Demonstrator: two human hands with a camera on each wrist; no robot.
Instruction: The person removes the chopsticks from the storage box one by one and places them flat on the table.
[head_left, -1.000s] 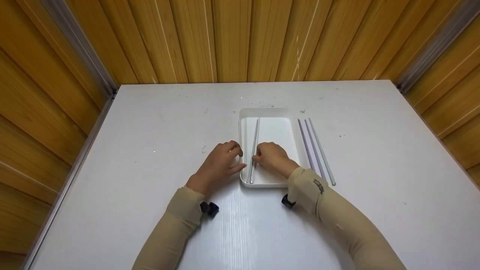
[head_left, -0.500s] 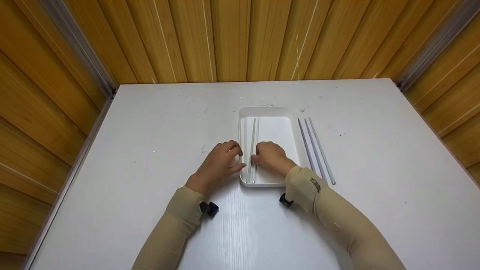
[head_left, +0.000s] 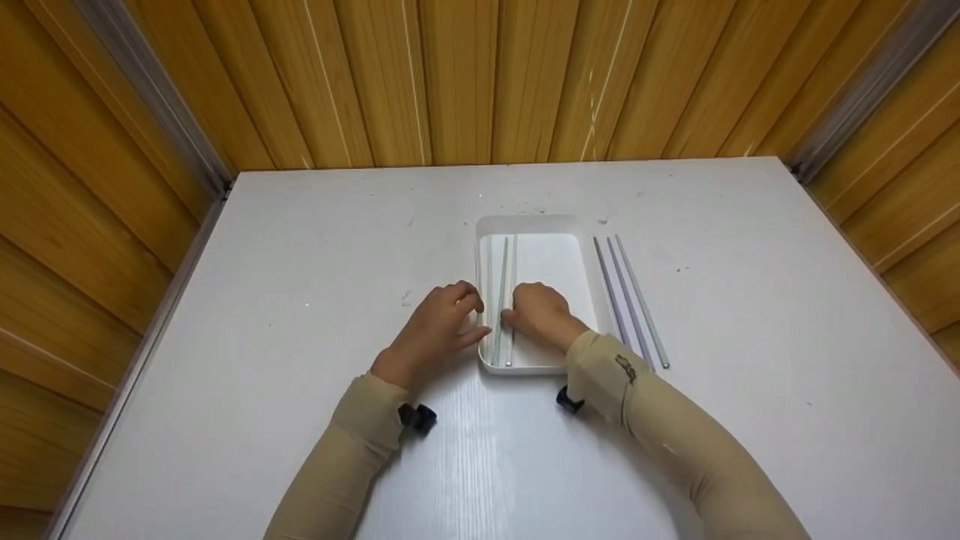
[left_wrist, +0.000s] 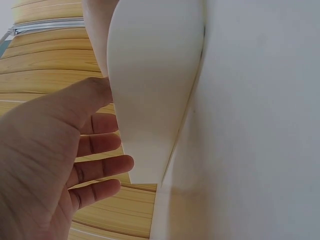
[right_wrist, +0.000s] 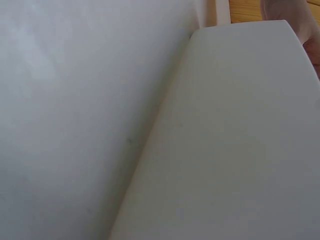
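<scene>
In the head view, several thin pale chopsticks [head_left: 502,270] lie lengthwise on the left side of a shallow white tray [head_left: 529,371]. My right hand [head_left: 541,309] is inside the tray with curled fingers and appears to pinch one of them; its palm side is hidden. At the tray's left wall is my left hand [head_left: 444,319], thumb over the rim and loosely extended fingers beside the wall. The left wrist view shows those spread fingers [left_wrist: 102,167] at the wall's edge. The right wrist view mostly shows the tray's outer wall [right_wrist: 225,125], with the right fingers out of sight.
On the white table [head_left: 360,225], right of the tray, lie a few loose chopsticks [head_left: 637,300] in purple and pale green, roughly parallel. Wood-patterned panels [head_left: 457,82] rise behind the table and at both sides.
My right hand has shifted slightly left within the tray. Two chopsticks beside it, nearly overlapping before, now lie apart, one further left. My left hand has stayed in place.
</scene>
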